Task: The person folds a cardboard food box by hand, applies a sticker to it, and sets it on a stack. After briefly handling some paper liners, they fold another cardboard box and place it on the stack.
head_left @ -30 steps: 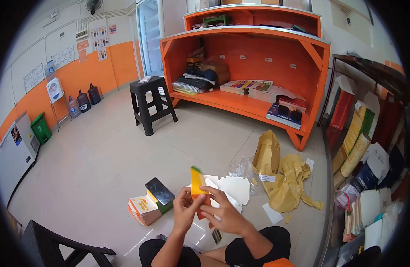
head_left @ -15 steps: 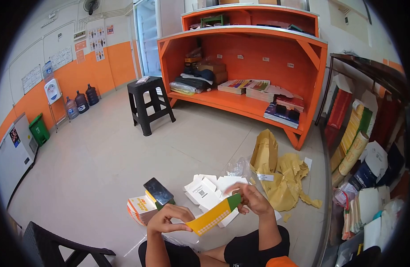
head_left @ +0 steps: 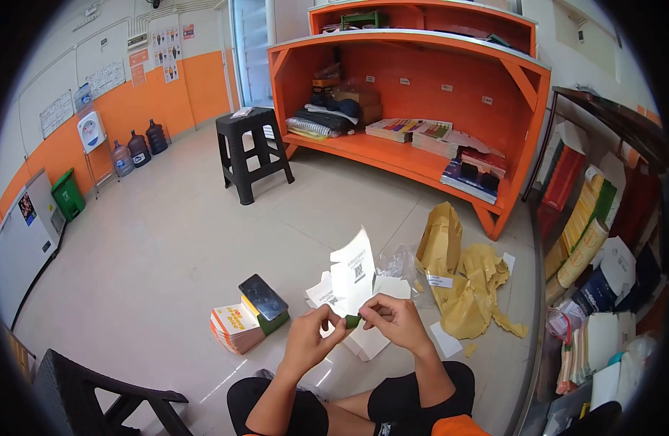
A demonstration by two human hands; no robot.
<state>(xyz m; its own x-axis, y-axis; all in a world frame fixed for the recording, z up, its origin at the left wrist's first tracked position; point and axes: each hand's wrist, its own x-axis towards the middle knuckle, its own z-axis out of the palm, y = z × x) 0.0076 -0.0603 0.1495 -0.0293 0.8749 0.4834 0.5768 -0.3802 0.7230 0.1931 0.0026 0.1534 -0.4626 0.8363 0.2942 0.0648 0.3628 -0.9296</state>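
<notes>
In the head view, the card's [head_left: 353, 275] green lower end was mostly hidden between the fingertips. The left hand [head_left: 310, 343] and right hand [head_left: 395, 323] both pinched that end, the white printed face rising above them, over the floor [head_left: 167, 240].

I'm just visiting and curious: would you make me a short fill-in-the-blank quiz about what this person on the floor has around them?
1. Both hands, the left hand and the right hand, pinch a white card printed with a ____ code.
2. The phone lies on top of a ____ of booklets.
3. The crumpled wrapping paper on the floor is ____ in colour.
4. The stool near the orange shelf is ____.

Missing words: QR; stack; yellow-brown; black
</notes>
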